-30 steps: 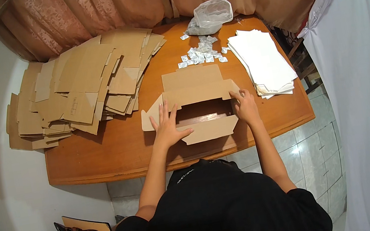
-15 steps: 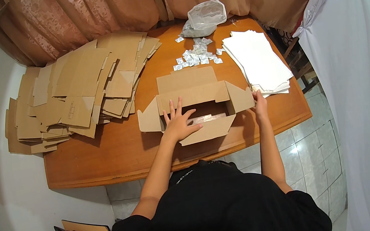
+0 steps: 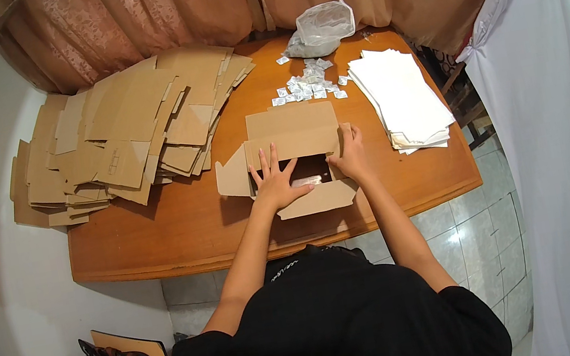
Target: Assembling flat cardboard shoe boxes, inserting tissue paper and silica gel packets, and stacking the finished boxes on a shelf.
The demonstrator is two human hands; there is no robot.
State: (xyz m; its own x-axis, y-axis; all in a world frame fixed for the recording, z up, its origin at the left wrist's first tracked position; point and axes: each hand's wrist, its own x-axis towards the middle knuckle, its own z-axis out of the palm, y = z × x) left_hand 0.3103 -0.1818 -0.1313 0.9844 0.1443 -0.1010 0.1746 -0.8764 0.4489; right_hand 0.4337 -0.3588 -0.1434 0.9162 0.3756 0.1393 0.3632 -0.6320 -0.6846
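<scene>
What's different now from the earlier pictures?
The right hand has moved left since half a second ago, and the right flap of the open brown cardboard box no longer sticks outward. The left hand stays spread at the box's left side; the white paper stack and flattened brown cardboard pile stay put.

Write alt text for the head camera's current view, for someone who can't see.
A person's left hand, fingers spread, and right hand are on an open cardboard box on a wooden table, seen from above. Flattened cardboard lies to the left, small packets and a plastic bag beyond the box, and white sheets to the right.
</scene>
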